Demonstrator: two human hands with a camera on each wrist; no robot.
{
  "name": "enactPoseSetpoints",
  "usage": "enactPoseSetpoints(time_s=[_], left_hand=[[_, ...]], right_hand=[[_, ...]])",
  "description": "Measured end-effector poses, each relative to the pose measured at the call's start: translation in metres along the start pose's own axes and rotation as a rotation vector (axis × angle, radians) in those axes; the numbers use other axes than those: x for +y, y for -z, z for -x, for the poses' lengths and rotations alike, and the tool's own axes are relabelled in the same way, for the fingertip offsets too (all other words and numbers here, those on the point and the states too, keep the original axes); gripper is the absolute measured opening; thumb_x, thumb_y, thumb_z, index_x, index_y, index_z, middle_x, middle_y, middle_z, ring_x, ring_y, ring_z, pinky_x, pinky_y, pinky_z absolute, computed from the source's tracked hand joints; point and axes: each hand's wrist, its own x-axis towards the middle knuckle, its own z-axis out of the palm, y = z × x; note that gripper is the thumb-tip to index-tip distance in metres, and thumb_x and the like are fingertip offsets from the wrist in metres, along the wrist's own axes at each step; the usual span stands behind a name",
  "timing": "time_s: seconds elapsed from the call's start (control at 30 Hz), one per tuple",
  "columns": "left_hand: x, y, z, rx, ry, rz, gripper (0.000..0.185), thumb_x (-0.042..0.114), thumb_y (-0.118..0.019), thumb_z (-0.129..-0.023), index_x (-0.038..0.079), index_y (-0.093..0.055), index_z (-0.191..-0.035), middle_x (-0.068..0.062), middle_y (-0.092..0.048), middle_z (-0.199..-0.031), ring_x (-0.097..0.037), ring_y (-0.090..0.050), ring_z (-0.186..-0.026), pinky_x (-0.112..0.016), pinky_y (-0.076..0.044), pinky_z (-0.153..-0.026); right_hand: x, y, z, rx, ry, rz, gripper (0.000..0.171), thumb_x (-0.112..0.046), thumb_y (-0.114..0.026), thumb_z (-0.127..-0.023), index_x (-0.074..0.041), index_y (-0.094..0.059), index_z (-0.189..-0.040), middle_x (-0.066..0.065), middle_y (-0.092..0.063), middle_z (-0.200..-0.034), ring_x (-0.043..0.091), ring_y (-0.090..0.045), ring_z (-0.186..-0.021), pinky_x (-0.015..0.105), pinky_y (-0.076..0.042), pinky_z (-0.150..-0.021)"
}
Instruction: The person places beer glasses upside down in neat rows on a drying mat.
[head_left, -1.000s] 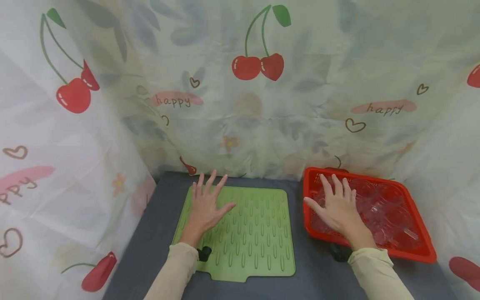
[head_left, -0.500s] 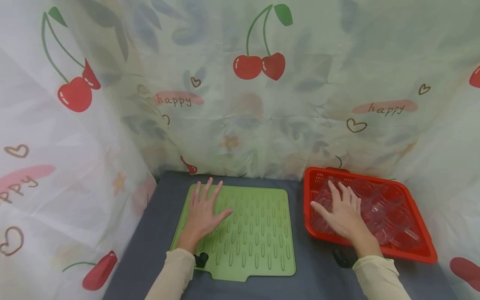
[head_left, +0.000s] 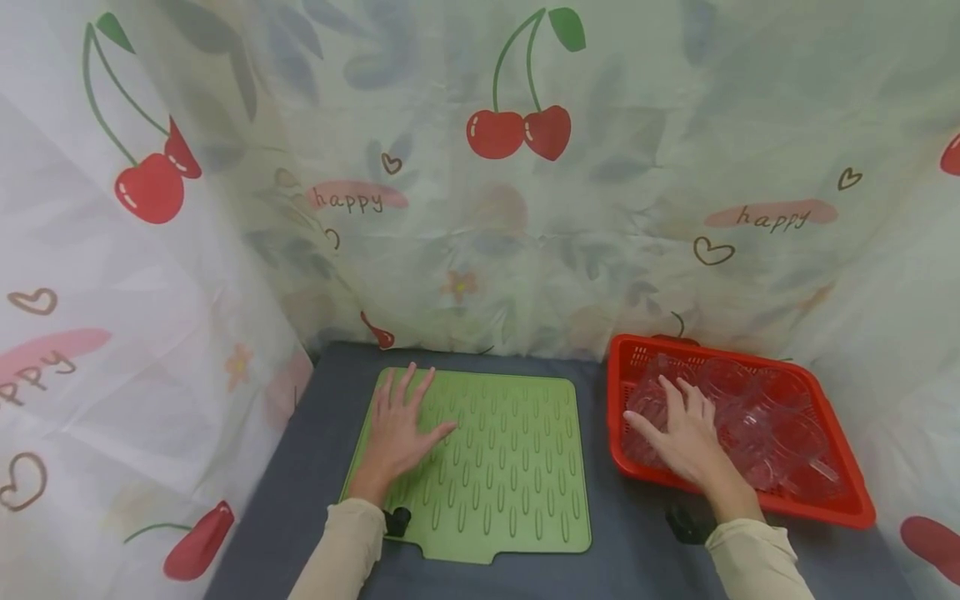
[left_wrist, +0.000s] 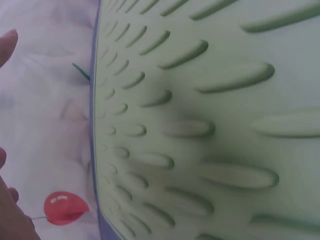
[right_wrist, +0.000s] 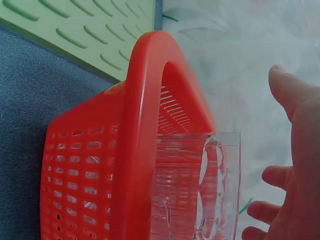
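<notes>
A cherry-printed curtain stands around the dark worktop. On it lies a green ribbed mat, and just beside it to the right a red basket full of clear glasses. The left hand rests flat on the mat with its fingers spread, holding nothing. The right hand hovers over the glasses in the basket – fingers straight, gripping nothing yet. The step seems to be reaching for a glass; next the fingers must close round one near the basket's left wall.

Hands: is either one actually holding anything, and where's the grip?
Nothing is held. The left hand lies flat on the green mat; the right hand spreads open over clear glasses in the red basket.
</notes>
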Motion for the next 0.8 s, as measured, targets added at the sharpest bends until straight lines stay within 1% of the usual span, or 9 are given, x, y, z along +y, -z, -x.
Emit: enactPoseSetpoints(time_s=[0.07, 0.2, 0.27, 0.37, 0.5, 0.63, 0.8], left_hand=[[-0.004, -0.002, 0.0, -0.004, -0.002, 0.011, 0.095, 0.065, -0.069, -0.086, 0.03, -0.027, -0.163, -0.01, -0.018, -0.172, -0.047, -0.007, -0.158, -0.071, -0.013, -0.123], [-0.014, -0.007, 0.0, -0.033, 0.002, 0.04, 0.093, 0.063, -0.071, -0.086, 0.029, -0.029, -0.162, -0.01, -0.019, -0.172, -0.046, -0.005, -0.159, -0.071, -0.012, -0.123], [-0.021, -0.01, 0.001, -0.045, 0.001, 0.043, 0.092, 0.062, -0.071, -0.086, 0.029, -0.031, -0.162, -0.01, -0.02, -0.171, -0.046, -0.005, -0.158, -0.072, -0.012, -0.123], [-0.03, -0.015, 0.001, -0.074, 0.015, 0.039, 0.092, 0.063, -0.07, -0.087, 0.03, -0.029, -0.162, -0.009, -0.019, -0.172, -0.047, -0.008, -0.158, -0.073, -0.012, -0.122], [-0.04, -0.019, 0.002, -0.105, 0.055, 0.025, 0.092, 0.066, -0.067, -0.088, 0.031, -0.027, -0.163, -0.008, -0.018, -0.172, -0.049, -0.011, -0.157, -0.074, -0.012, -0.121], [-0.048, -0.021, 0.004, -0.129, 0.092, 0.016, 0.092, 0.066, -0.067, -0.088, 0.03, -0.027, -0.163, -0.011, -0.019, -0.171, -0.051, -0.01, -0.156, -0.075, -0.011, -0.121], [-0.057, -0.023, 0.004, -0.163, 0.146, 0.005, 0.094, 0.071, -0.064, -0.087, 0.028, -0.028, -0.163, -0.014, -0.02, -0.171, -0.052, -0.01, -0.156, -0.074, -0.01, -0.121]], right_hand=[[0.001, -0.001, 0.0, -0.03, -0.018, -0.028, 0.109, -0.07, -0.058, -0.091, -0.008, -0.006, -0.164, 0.032, -0.005, -0.165, 0.058, -0.005, -0.146, 0.084, -0.02, -0.109], [0.003, -0.003, -0.003, -0.077, -0.04, -0.07, 0.112, -0.071, -0.059, -0.09, -0.008, -0.004, -0.164, 0.031, -0.003, -0.165, 0.059, -0.003, -0.147, 0.084, -0.02, -0.109], [0.005, -0.005, -0.004, -0.078, -0.041, -0.066, 0.113, -0.07, -0.061, -0.089, -0.007, -0.005, -0.164, 0.031, -0.003, -0.165, 0.059, -0.003, -0.147, 0.084, -0.021, -0.108], [0.008, -0.006, -0.005, -0.074, -0.037, -0.056, 0.112, -0.067, -0.065, -0.089, -0.006, -0.008, -0.164, 0.031, -0.003, -0.165, 0.059, -0.005, -0.146, 0.083, -0.023, -0.108], [0.012, -0.009, -0.005, -0.072, -0.027, -0.054, 0.111, -0.065, -0.067, -0.088, -0.007, -0.011, -0.164, 0.031, -0.003, -0.165, 0.06, -0.005, -0.145, 0.084, -0.023, -0.107], [0.015, -0.011, -0.005, -0.067, -0.013, -0.043, 0.114, -0.065, -0.071, -0.086, -0.009, -0.01, -0.164, 0.029, -0.002, -0.165, 0.06, -0.006, -0.145, 0.083, -0.025, -0.106], [0.017, -0.011, -0.005, -0.07, 0.006, -0.024, 0.111, -0.053, -0.076, -0.087, -0.011, -0.008, -0.164, 0.028, -0.001, -0.165, 0.06, -0.008, -0.144, 0.083, -0.028, -0.104]])
